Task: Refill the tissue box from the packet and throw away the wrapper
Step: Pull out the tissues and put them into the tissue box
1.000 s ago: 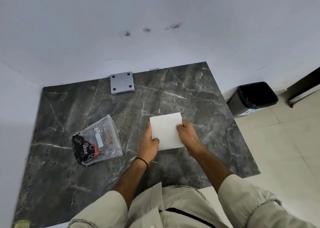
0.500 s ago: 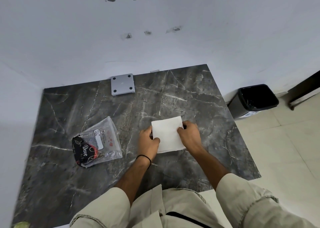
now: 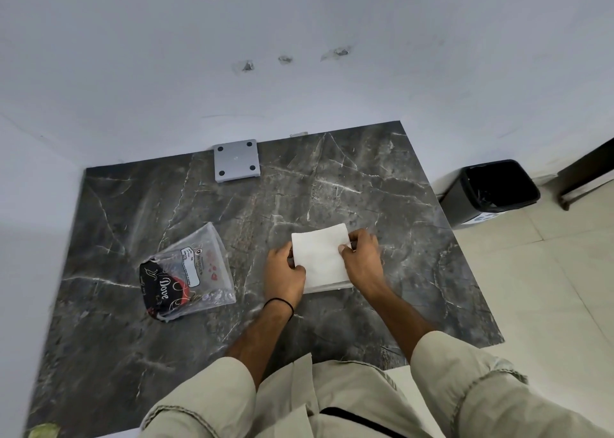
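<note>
Matt paper tissues [image 3: 320, 254], marble table [image 3: 332, 188] (glossy)

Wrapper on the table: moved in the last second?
No. The wrapper keeps its place relative to the grey plate and the marble veins of the table; the small offset matches camera motion.

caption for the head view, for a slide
Both hands, left and right, grip a white tissue stack on the marble table; empty wrapper lies left.

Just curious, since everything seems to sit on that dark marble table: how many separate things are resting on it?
3: a grey square metal plate at the far edge by the wall, a clear plastic wrapper on the left, and a white tissue stack held between both hands.
</note>
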